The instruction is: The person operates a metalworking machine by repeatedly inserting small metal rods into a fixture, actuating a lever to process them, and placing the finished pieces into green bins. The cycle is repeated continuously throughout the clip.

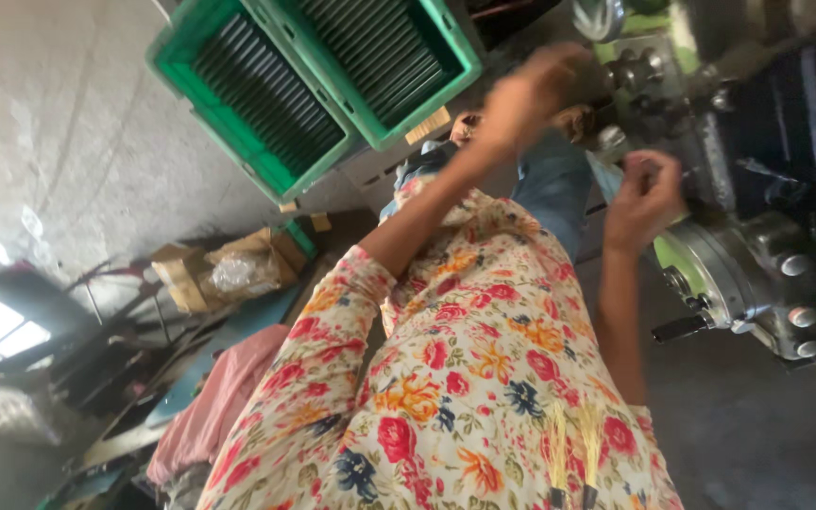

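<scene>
We're looking down at a tilted, pretty blurry view here. Our left hand (533, 93) is reaching toward the green lathe (757, 255), fingers curled, but motion blur means we can't tell if it's gripping anything. Our right hand (647, 194) is hovering just beside the machine's round metal chuck (739, 269), fingers loosely bent, grip also unclear. Two green crates (309, 85) of dark metal parts are sitting off to the left, behind our floral sleeve (351, 312).

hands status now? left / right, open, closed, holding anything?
Left hand: blurred, grip cannot be told.
Right hand: fingers curled at the lathe chuck; grip cannot be told.
</scene>
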Motion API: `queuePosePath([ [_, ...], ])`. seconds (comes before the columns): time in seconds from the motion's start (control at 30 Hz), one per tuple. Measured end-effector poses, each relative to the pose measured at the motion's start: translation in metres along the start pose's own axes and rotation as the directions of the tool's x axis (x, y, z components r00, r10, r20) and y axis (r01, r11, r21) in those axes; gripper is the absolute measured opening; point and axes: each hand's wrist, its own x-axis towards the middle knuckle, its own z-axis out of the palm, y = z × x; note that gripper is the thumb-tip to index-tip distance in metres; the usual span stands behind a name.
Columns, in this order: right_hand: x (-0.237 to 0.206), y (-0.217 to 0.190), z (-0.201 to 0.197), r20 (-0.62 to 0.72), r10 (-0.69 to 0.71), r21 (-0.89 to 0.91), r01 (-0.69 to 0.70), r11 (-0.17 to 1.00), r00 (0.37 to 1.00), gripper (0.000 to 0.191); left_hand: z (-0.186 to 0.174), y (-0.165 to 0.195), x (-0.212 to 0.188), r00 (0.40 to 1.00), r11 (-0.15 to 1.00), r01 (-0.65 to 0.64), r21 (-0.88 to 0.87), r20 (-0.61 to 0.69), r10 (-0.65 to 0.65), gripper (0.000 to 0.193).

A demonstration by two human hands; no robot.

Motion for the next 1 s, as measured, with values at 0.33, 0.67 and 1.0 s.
queuePosePath([
  [0.33,0.021,-0.064,-0.072,-0.092,-0.245,-0.101,0.236,0.967,0.965,0.015,0.049,0.1,0.011,0.596,0.628,0.669,-0.398,0.792,-0.132,0.031],
  [0.67,-0.003,-0.061,-0.067,-0.076,0.412,0.736,-0.227,0.637,0.908,0.031,0.038,0.192,-0.026,0.914,0.911,-0.224,-0.345,0.249,0.32,0.02],
  [1.0,-0.01,-0.022,-0.07,0.811,0.17,0.584,-0.761,-0.282,0.559,0.037,0.011,0.199,0.004,0.387,0.47,-0.88,-0.067,0.47,0.793,0.02],
])
